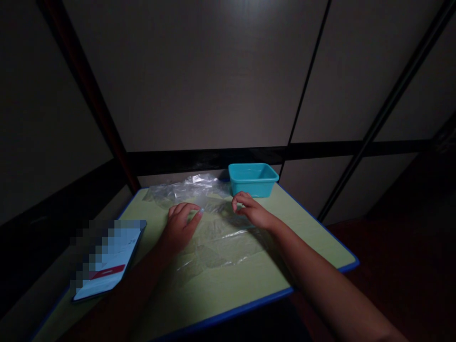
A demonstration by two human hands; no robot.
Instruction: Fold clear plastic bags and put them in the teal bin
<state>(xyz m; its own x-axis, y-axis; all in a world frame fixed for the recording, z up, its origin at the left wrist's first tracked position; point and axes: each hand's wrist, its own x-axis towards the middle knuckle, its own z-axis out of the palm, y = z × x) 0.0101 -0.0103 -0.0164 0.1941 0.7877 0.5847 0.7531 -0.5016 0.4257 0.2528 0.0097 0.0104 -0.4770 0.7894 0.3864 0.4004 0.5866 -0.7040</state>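
Over the middle of the table, my left hand (181, 222) is closed, with thumb and forefinger drawn together. A small pale spot shows at their tips, too small to name. My right hand (251, 209) is curled, its thumb and forefinger pressed close; whatever lies between them is hidden. Below and between both hands spreads a thin, clear plastic sheet (224, 249), creased and shiny along its folds. More crumpled clear plastic (188, 187) lies towards the back edge. Just beyond my right hand stands a turquoise plastic basket (252, 188); its floor cannot be seen.
A tablet-like device (110, 256) with a lit, partly blurred screen lies on the left. The pale green table (228, 299) has a blue rim. Its far side stands close to dark-banded panels (213, 80). The light is dim.
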